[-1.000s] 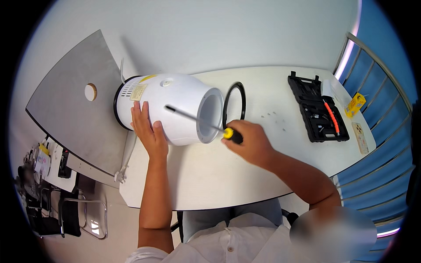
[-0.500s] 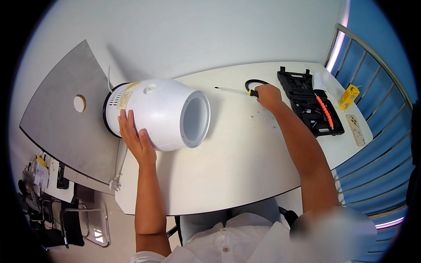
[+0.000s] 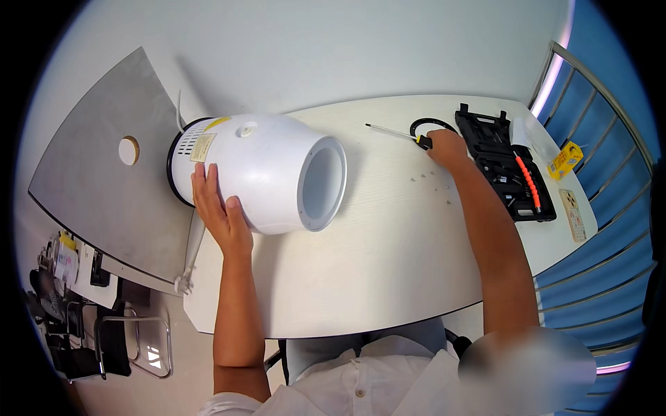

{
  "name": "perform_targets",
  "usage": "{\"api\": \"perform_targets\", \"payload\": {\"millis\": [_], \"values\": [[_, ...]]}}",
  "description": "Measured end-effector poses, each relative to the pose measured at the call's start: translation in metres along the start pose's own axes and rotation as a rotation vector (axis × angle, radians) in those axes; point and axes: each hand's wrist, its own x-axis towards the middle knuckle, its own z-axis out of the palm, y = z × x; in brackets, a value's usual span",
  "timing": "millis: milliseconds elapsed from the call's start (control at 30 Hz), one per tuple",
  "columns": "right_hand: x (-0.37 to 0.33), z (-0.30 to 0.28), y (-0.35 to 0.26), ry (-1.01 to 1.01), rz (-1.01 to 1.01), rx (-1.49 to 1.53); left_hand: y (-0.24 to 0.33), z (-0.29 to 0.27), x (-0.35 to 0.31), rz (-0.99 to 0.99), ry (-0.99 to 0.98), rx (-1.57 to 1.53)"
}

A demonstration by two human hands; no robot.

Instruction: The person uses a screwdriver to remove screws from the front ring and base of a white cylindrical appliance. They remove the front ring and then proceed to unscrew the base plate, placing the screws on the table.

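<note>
A white barrel-shaped appliance [image 3: 267, 173] lies on its side on the table, its round opening facing right and its slotted end with a black rim at the left. My left hand [image 3: 220, 211] rests against its near side, fingers stretched out. Over the far right part of the table, my right hand [image 3: 447, 149] is closed round the black-and-yellow handle of a screwdriver [image 3: 392, 130], whose shaft points left. Beside that hand lies a black ring [image 3: 423, 122], partly hidden by it. Several small screws [image 3: 435, 188] are scattered nearer to me.
An open black tool case [image 3: 510, 182] with an orange flexible shaft [image 3: 527, 182] lies at the right. Past it are a yellow box [image 3: 565, 161] and a pale remote control [image 3: 572, 215]. A grey panel [image 3: 90, 173] with a round hole stands left; metal railings [image 3: 600, 125] run along the right.
The whole view has shifted slightly. The screwdriver has turned a little in my right hand, its tip now farther from me. My left hand stays on the appliance.
</note>
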Motion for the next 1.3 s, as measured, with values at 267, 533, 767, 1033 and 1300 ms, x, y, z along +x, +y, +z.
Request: {"api": "perform_targets", "payload": {"millis": [267,533,767,1033,1300], "values": [[-0.032,-0.056,-0.05,0.127,-0.015,0.426,-0.007,-0.002,-0.001,-0.014,0.039,-0.077],[-0.114,-0.096,-0.111,-0.331,-0.012,1.234,-0.031,-0.006,0.001,-0.373,0.264,-0.03],[-0.163,-0.091,-0.173,-0.497,-0.059,1.523,-0.034,0.004,-0.007,-0.301,0.066,0.01],[-0.16,-0.085,-0.178,-0.333,0.023,1.628,0.0,0.008,-0.006,-0.203,-0.079,0.067],[-0.147,-0.085,-0.152,-0.304,0.103,1.576,-0.008,0.005,-0.008,-0.15,-0.118,0.078]]}}
